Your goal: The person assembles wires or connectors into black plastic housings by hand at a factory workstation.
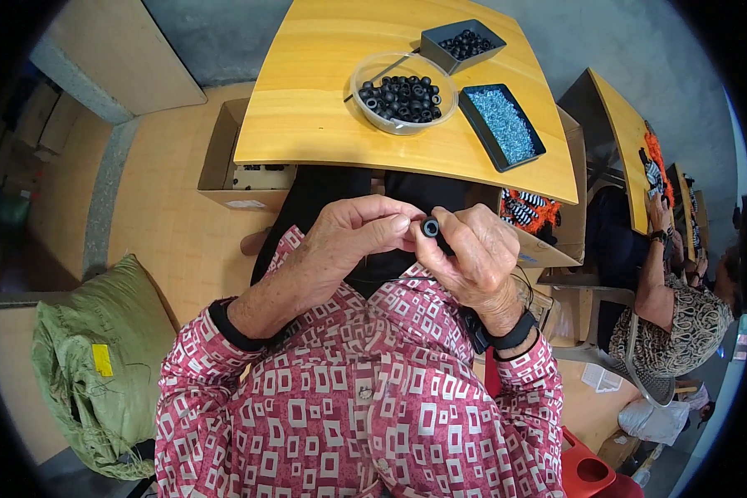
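The right hand (473, 241) grips one black ring (429, 227); whether the pinched left hand (358, 230) holds anything cannot be told. Many loose rings (405, 98) fill the bowl (396, 128), apparently unworked.

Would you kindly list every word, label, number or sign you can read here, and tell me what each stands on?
No text can be read in this view.
White label on the cardboard box: too small and blurred to read.
Yellow patch on the green sack: too blurred to tell whether it bears text.
Black ring-shaped piece in the right hand: no readable mark.
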Available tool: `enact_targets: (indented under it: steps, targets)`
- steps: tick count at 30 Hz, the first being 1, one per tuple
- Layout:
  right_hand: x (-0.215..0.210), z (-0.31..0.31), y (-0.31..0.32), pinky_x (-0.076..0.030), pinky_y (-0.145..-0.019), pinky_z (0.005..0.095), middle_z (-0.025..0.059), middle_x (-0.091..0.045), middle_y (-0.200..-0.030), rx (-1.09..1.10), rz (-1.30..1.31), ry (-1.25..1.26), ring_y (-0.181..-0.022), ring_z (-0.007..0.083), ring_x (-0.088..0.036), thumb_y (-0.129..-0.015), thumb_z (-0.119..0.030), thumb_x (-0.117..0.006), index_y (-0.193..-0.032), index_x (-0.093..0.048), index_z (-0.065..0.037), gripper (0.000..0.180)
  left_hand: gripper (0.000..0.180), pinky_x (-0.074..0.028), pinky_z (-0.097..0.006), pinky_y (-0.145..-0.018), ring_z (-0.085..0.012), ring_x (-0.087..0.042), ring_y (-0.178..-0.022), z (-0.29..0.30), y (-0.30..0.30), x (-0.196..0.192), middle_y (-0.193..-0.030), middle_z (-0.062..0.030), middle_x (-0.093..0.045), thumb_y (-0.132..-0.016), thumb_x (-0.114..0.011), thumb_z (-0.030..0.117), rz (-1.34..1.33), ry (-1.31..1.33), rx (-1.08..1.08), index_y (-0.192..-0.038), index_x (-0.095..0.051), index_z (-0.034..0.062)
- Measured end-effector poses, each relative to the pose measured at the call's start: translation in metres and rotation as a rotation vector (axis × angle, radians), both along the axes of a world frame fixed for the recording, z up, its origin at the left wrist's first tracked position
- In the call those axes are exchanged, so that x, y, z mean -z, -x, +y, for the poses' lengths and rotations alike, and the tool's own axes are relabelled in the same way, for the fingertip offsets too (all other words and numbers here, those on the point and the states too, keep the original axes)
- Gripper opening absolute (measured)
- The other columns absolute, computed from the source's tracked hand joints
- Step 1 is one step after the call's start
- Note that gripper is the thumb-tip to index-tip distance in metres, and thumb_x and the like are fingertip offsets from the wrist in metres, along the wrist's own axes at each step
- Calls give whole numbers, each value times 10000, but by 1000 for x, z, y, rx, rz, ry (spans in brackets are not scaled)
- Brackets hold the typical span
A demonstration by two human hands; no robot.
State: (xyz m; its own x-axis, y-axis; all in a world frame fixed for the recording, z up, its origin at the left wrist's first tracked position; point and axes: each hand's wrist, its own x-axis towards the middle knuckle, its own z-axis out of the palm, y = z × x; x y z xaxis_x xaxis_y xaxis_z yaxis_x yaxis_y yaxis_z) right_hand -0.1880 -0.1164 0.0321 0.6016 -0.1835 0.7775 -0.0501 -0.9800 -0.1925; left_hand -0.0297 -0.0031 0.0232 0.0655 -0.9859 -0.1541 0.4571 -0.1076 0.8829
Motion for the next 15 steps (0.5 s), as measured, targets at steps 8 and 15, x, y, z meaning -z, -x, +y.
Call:
enact_targets:
  steps: [8, 15]
  targets:
    - [-1, -3, -2, -409, -452, 289, 63, -507, -630, -26, -11, 123, -519, 186, -523, -700, -49, -763, -833, -632, 37, 206, 239, -506, -249, -874, -92, -614, -949, 1, 3, 0, -1039, -47, -647, -938, -582, 157, -59, 37, -39, -1128, -624, 17]
    - [-2, -1, -3, -453, -475, 301, 76, -547, -640, 7, -48, -177, -540, 205, -560, -684, -35, -758, -835, -643, 19, 198, 211, -507, -269, -875, -113, -628, -922, 1, 5, -5, -1002, -58, -658, -929, -586, 141, -69, 65, -61, -1079, -631, 0]
